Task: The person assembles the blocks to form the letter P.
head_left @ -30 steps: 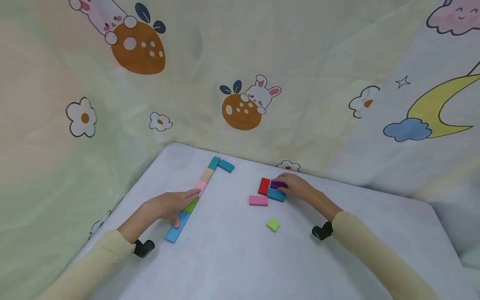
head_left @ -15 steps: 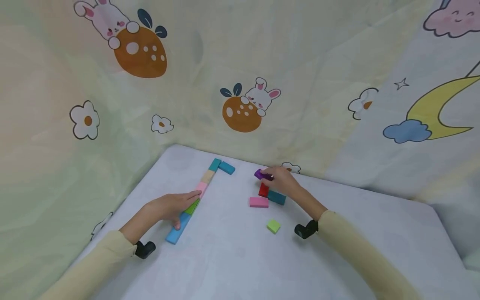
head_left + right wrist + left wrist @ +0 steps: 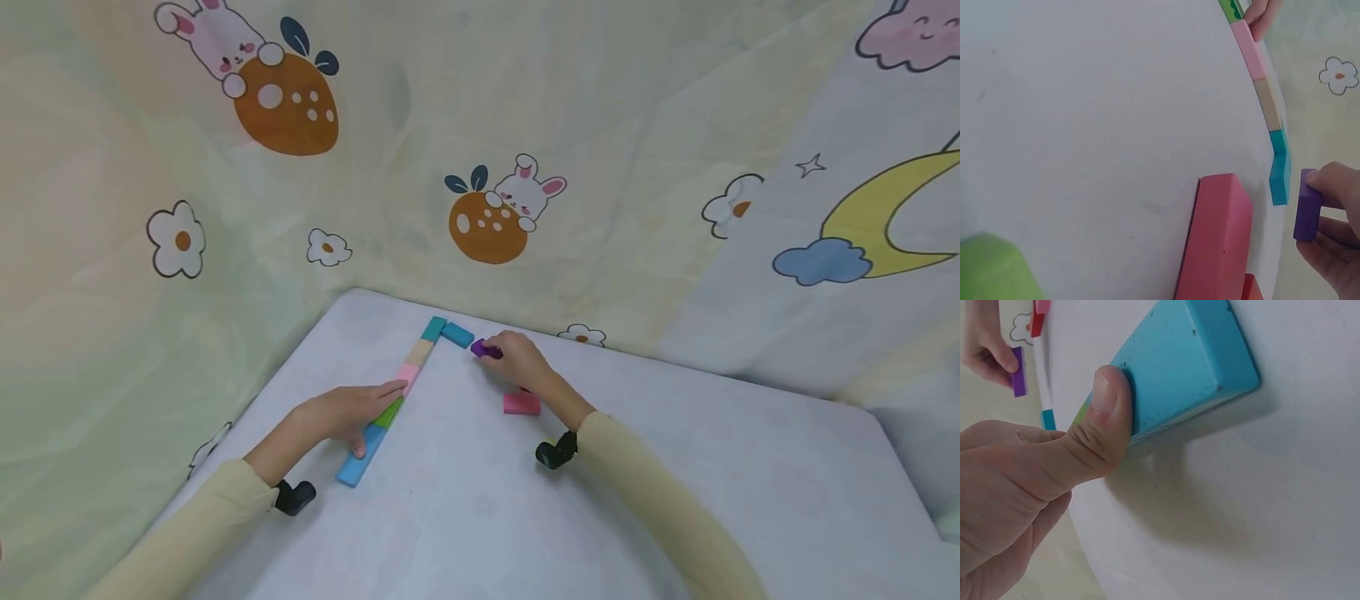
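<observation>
A slanting row of blocks lies on the left: a blue block (image 3: 358,467), a green block (image 3: 389,413), a pale pink block (image 3: 407,374), a beige block (image 3: 420,352) and a teal block (image 3: 434,327). My left hand (image 3: 341,414) rests along it, thumb against the blue block, extended fingers at the pale pink one. At the far end a second teal block (image 3: 457,335) angles off to the right. My right hand (image 3: 517,357) pinches a purple block (image 3: 1307,209) between thumb and fingers, just right of that angled block, with a small gap between them.
Nearer me than the right hand lies a deeper pink block (image 3: 522,404). A red block (image 3: 1251,289) and a light green block (image 3: 994,272) show in the right wrist view. The table (image 3: 465,517) ends at a printed cloth (image 3: 630,208) behind.
My right hand has lifted the purple block from beside the red block and carried it left to near the angled teal block. The left hand stays on the row.
</observation>
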A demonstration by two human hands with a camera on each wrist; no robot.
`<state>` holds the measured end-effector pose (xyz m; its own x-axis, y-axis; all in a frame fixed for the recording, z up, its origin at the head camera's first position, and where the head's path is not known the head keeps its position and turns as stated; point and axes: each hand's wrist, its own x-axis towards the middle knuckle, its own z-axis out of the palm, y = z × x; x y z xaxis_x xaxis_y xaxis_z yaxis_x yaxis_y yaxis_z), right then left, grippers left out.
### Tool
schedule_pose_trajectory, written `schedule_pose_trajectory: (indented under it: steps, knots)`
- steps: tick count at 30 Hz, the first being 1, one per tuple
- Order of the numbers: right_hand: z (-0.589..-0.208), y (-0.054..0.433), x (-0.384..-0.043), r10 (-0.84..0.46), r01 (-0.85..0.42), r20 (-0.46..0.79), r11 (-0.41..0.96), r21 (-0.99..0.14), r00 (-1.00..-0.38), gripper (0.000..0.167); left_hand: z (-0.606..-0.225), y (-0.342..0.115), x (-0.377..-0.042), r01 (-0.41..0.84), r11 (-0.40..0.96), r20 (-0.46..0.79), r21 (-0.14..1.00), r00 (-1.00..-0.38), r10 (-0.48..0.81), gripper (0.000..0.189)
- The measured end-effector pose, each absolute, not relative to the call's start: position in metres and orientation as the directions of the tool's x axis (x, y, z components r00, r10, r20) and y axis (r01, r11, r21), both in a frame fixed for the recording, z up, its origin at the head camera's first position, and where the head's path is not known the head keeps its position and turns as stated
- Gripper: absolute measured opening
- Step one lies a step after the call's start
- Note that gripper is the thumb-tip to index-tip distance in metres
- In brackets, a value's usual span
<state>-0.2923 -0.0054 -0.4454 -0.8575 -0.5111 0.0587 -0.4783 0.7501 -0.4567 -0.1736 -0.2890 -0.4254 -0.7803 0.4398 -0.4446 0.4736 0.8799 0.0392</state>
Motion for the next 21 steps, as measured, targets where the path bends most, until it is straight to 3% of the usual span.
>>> schedule_pose_trajectory:
  steps: [7, 15, 21]
  knots:
    - [-0.454, -0.012, -0.293, -0.523, -0.479, 0.030, 0.754, -0.449, -0.852, 0.029, -0.427, -0.289, -0.175, 0.464, 0.885, -0.448, 0.042, -0.783, 0.432, 0.114]
    - [-0.457, -0.020, -0.290, -0.497, -0.421, -0.098, 0.810, -0.409, -0.862, 0.050, -0.428, -0.290, -0.175, 0.471, 0.881, -0.431, 0.042, -0.787, 0.441, 0.114]
    - [-0.459, -0.021, -0.292, -0.511, -0.441, -0.092, 0.808, -0.391, -0.855, 0.052, -0.428, -0.289, -0.175, 0.463, 0.885, -0.439, 0.042, -0.787, 0.433, 0.114]
